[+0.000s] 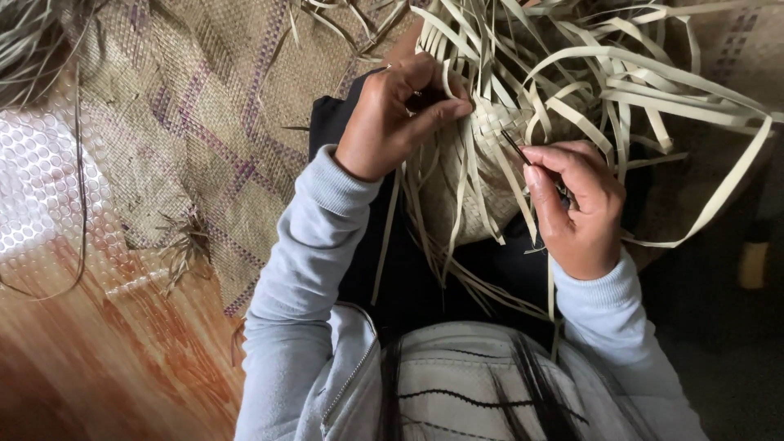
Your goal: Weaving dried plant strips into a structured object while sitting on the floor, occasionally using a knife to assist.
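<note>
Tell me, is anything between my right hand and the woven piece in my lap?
Nothing solid. The right hand holds a thin dark tool whose tip already meets the woven piece. Only loose pale strips fan around and over it; the left hand grips the piece from the other side.

Half-woven pale straw piece (482,163), loose strips (653,90) splaying, on lap.

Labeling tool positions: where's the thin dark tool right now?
In the head view, right of centre: the thin dark tool is pinched in the right hand, its tip at the half-woven piece that the left hand grips.
</note>
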